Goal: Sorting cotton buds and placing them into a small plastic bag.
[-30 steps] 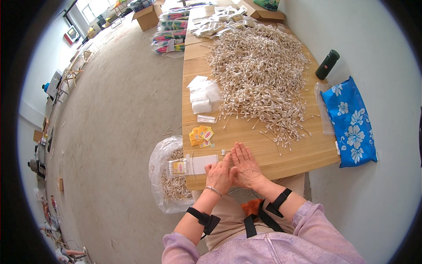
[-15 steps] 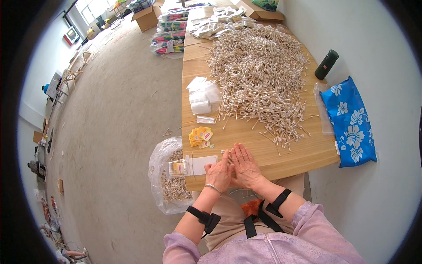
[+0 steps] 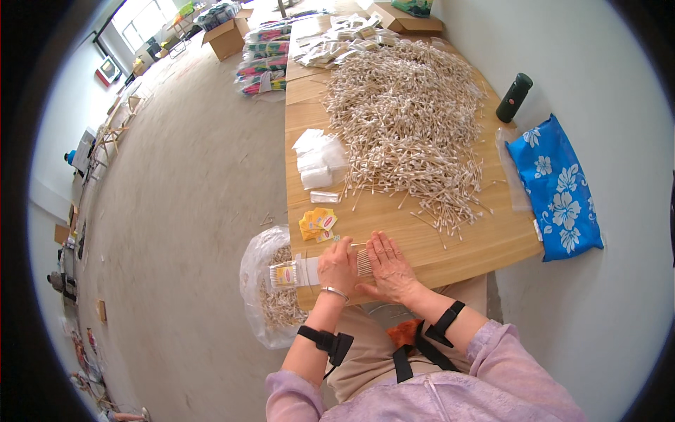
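A row of cotton swabs [image 3: 363,261] lies side by side on the table, between my two hands. My right hand [image 3: 391,271] lies flat against the row's right side, its fingers stretched out. To the left of the row, my left hand [image 3: 338,266] is closed with fingers bent, over a white strip [image 3: 312,271]; whatever its fingertips hold is hidden. A clear packet of swabs with a yellow label [image 3: 284,275] sits at the strip's left end, at the table edge. Several yellow cards [image 3: 318,224] lie fanned just beyond my left hand.
A big heap of loose swabs [image 3: 408,119] covers the far table [image 3: 508,243]. Clear bags [image 3: 320,158] lie left of it. At right are a dark green bottle [image 3: 514,98] and a blue flowered pouch [image 3: 559,186]. A plastic sack of swabs [image 3: 253,281] stands below the left edge.
My left hand has drawn left, away from my right hand, and its fingers have curled. The swab row between them now shows more. My right hand stays nearly in place.
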Tool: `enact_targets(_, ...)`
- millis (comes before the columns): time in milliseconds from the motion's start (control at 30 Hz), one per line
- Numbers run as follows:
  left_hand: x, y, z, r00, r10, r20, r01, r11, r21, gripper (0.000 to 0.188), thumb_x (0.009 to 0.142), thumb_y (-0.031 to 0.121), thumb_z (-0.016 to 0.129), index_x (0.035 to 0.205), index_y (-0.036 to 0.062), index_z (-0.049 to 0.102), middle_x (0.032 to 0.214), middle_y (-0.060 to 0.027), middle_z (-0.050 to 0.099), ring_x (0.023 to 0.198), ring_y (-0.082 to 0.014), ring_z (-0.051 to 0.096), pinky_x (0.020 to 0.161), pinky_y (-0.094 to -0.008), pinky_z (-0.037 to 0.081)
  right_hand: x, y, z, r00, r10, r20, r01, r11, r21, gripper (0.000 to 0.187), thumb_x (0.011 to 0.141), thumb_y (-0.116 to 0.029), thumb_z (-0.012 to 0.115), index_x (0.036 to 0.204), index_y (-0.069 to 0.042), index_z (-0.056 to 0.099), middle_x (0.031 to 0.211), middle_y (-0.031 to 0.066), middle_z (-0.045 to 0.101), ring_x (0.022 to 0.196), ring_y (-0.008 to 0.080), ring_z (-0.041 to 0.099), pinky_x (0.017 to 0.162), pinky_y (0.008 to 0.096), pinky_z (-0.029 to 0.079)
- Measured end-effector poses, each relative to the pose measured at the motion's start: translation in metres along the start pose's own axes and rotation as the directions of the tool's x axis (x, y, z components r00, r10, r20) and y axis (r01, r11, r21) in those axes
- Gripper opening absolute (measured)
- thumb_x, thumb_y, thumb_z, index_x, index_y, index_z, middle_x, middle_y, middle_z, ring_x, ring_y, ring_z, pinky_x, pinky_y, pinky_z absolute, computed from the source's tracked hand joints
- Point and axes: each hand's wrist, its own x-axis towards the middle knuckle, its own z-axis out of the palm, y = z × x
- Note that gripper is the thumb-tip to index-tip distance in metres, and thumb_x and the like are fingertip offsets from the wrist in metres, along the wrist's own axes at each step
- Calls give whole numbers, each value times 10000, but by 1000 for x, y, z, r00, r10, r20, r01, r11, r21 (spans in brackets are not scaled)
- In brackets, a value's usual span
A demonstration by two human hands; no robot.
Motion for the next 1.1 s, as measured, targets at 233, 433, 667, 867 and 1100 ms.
enact_targets(233,23,-13,12,998,13,-60,-21,991,-134,122,800,86,663,920,65,656,898,-118,588,862,-310,586,766,-393,477,-1,-4,-4,998,41,37,-42,999,22,1019,803,-641,537,1430,85,195,1517,280,121,1435,382,72,1167,459,70)
enact_targets(433,-12,-14,41,972,-151,-182,20,819,-573,271,921,147,567,1145,-5,582,1169,-146,552,1100,-251,534,951,-352,420,-4,-7,-1,998,65,-3,-65,997,44,931,825,-563,539,1415,91,237,1509,276,158,1434,368,88,1171,452,57)
enact_targets(667,-17,-8,48,979,-131,-155,-17,711,-703,358,944,116,497,1273,-25,502,1334,-164,483,1258,-251,450,1049,-344,356,-3,-17,11,995,90,-40,-89,996,15,805,883,-449,482,1416,97,226,1510,288,130,1427,391,104,1169,459,60)
enact_targets(867,-26,-13,42,990,-107,-86,15,705,-709,396,917,47,481,1308,-21,473,1366,-155,462,1291,-244,418,1071,-343,333,-5,-28,14,996,90,-24,-87,989,118,763,890,-400,430,1413,113,217,1505,299,135,1429,401,85,1167,471,51)
enact_targets(1100,-25,-39,7,993,-111,-28,59,703,-709,463,886,-34,462,1348,-15,439,1403,-145,438,1329,-236,380,1097,-341,306,20,-59,27,992,124,-9,-123,990,70,799,867,-420,458,1413,111,218,1512,294,119,1434,396,68,1165,475,51)
